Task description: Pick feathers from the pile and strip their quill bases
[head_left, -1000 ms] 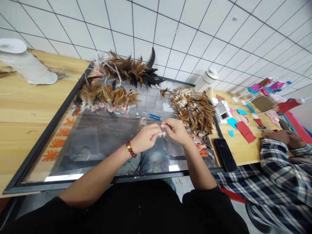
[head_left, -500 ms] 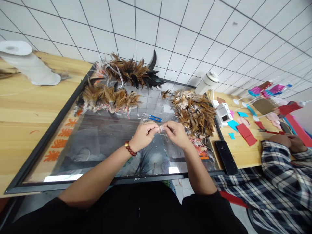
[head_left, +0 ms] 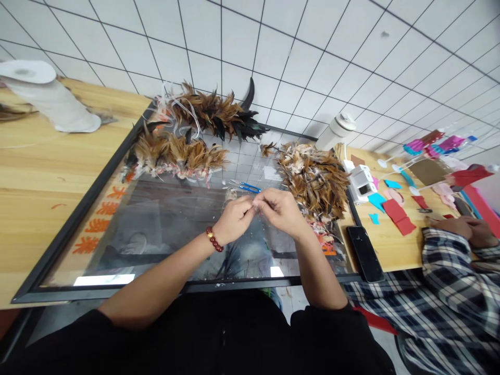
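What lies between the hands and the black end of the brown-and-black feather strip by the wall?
Head view: slim blue-handled snips, and a small brown feather tuft farther back and right, both on the reflective glass tabletop.

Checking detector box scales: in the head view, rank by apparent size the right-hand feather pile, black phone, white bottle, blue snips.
1. Feather pile
2. Black phone and white bottle: too alike to rank
3. Blue snips
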`<state>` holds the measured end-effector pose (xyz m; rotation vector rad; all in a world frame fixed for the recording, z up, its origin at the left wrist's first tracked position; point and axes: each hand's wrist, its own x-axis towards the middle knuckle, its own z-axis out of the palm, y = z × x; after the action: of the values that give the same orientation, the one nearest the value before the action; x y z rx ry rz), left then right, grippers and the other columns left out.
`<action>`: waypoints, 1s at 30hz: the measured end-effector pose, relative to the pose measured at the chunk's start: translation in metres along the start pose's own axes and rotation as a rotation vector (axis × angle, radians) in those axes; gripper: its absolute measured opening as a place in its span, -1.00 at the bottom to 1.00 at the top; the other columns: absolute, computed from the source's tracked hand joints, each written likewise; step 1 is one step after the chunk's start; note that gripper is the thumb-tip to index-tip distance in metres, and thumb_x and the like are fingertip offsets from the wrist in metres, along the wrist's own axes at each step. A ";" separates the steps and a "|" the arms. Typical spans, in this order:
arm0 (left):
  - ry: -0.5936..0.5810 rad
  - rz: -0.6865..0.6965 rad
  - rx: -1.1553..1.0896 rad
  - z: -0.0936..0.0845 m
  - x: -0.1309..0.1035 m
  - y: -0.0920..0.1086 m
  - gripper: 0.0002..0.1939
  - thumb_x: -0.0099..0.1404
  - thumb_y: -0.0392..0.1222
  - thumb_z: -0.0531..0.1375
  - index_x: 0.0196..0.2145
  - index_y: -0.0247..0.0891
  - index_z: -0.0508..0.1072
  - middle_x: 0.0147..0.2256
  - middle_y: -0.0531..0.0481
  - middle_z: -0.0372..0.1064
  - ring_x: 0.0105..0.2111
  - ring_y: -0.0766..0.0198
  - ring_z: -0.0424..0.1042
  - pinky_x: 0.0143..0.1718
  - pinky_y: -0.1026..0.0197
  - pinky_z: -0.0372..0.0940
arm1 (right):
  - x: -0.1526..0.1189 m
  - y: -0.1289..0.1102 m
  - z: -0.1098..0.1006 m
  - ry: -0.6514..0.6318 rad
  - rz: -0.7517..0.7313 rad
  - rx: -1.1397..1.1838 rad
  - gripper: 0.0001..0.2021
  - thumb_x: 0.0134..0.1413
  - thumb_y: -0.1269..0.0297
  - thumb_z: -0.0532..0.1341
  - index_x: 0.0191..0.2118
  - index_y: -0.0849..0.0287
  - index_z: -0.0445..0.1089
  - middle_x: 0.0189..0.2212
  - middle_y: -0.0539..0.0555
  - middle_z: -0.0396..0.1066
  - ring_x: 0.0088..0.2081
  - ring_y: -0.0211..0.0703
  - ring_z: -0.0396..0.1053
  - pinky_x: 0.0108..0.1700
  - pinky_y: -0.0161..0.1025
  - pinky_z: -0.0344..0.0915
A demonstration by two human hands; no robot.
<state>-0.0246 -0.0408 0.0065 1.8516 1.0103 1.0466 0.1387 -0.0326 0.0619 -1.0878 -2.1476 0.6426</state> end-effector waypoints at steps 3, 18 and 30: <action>0.018 -0.162 -0.385 0.000 0.003 -0.002 -0.65 0.31 -0.01 0.06 -0.46 -0.29 0.46 -0.40 -0.06 0.35 -0.37 0.28 0.31 -0.30 0.23 0.25 | -0.005 0.010 -0.002 0.139 0.058 0.117 -0.81 0.22 0.24 0.11 -0.15 0.13 0.42 -0.20 0.09 0.44 -0.20 -0.21 0.36 -0.10 -0.23 0.27; 0.255 -0.581 -0.955 -0.003 0.009 -0.006 -0.71 -0.14 -0.12 0.44 -0.46 -0.34 0.57 -0.53 0.03 0.35 -0.62 0.52 0.12 -0.63 0.37 -0.01 | -0.022 0.041 0.032 0.068 0.349 0.414 -0.75 0.06 0.10 0.22 -0.42 0.20 0.42 -0.55 -0.05 0.33 -0.50 -0.33 0.22 -0.41 -0.36 0.18; 0.222 -0.588 -0.989 -0.004 0.009 0.000 -0.70 -0.16 -0.15 0.46 -0.46 -0.33 0.55 -0.45 -0.01 0.43 -0.50 0.40 0.35 -0.51 0.35 0.22 | -0.019 0.035 0.033 0.070 0.490 0.691 -0.71 -0.05 0.03 0.31 -0.45 0.19 0.45 -0.60 -0.05 0.37 -0.59 -0.38 0.20 -0.51 -0.38 0.16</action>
<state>-0.0251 -0.0313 0.0103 0.6017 0.8376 1.0931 0.1418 -0.0335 0.0107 -1.1953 -1.3996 1.4131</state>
